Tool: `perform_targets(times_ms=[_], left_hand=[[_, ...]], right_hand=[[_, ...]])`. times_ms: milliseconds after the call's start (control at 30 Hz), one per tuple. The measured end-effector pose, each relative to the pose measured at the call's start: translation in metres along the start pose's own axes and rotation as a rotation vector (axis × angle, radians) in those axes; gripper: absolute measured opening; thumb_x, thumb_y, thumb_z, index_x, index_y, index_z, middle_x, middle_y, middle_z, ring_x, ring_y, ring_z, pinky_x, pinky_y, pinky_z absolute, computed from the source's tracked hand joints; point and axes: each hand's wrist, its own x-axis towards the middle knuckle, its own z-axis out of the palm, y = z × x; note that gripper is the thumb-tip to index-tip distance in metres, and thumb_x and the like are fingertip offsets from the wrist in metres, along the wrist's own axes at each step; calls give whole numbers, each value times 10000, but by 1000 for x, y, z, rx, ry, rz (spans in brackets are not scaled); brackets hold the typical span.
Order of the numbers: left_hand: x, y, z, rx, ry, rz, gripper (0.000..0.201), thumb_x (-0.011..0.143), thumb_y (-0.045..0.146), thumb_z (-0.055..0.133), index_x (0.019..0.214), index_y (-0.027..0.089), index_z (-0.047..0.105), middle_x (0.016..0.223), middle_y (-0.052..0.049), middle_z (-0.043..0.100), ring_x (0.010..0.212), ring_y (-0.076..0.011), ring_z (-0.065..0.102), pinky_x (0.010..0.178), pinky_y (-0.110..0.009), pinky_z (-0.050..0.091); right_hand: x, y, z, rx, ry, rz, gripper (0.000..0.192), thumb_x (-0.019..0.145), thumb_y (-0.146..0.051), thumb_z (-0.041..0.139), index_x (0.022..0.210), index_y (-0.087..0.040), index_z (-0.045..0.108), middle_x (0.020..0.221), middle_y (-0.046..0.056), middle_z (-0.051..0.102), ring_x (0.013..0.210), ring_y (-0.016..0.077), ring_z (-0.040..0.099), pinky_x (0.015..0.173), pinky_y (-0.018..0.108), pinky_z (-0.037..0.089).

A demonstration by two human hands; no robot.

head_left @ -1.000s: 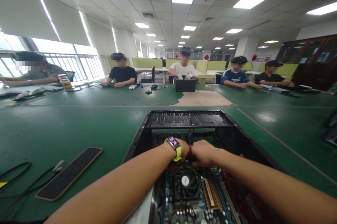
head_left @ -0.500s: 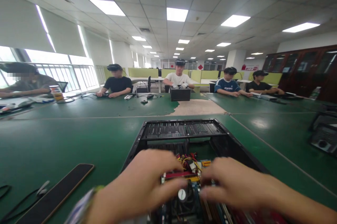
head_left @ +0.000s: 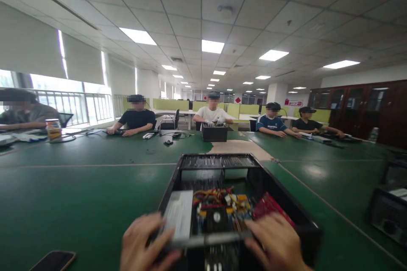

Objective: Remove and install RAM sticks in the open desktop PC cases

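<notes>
So both my hands are out of the wiring now. My left hand (head_left: 145,241) is at the left end of the near rim (head_left: 213,239) and my right hand (head_left: 276,239) is at the right end. On each one the fingers and thumb are spread around that grey edge. It's pretty blurry, so I honestly can't tell if I've got a real grip. Half a second ago they were over the fan, and before that down among the cables.

The computer case (head_left: 219,161) lies right in front of me on the green surface (head_left: 95,203), open side up. Its far end now crosses the seam in the surface, which it didn't before, so I figure the whole case got pushed or tipped; can't say which. To me that reads as going from fiddling inside to handling the case itself.

With my arms out of the way you can see the guts: cables (head_left: 208,196) in a tangle, fan (head_left: 216,217) in the middle, power supply (head_left: 179,213) on the left, something red (head_left: 272,208) on the right. Phone (head_left: 54,259) is off to my left, and across from me a gloved co-worker (head_left: 212,113) is at a dark box (head_left: 214,133).
</notes>
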Motion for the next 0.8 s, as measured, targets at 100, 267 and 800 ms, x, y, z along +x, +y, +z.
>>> perform_targets(times_ms=[100,267,800], left_hand=[[71,25,67,173,-11,-628,630,789,505,488,1324,176,443,1380,-183,406,1235,-383,394,956,-593,341],[91,97,114,-52,-294,-373,556,817,433,517,1320,223,410,1407,-121,375,1292,-297,334,1024,-487,309],[-41,0,21,-142,-536,-504,449,814,494,417,1096,176,564,1176,-99,581,1110,-276,515,941,-448,413]], right_hand=[[74,37,32,-190,-400,504,411,876,-296,482,1274,-196,507,1339,156,475,1243,312,408,985,555,292],[123,54,11,-167,-636,570,645,806,-381,557,1379,-142,379,1399,202,388,1299,363,311,980,581,289],[-129,101,-110,-136,-640,600,886,726,-721,481,1402,-158,374,1331,163,490,1225,370,435,994,518,339]])
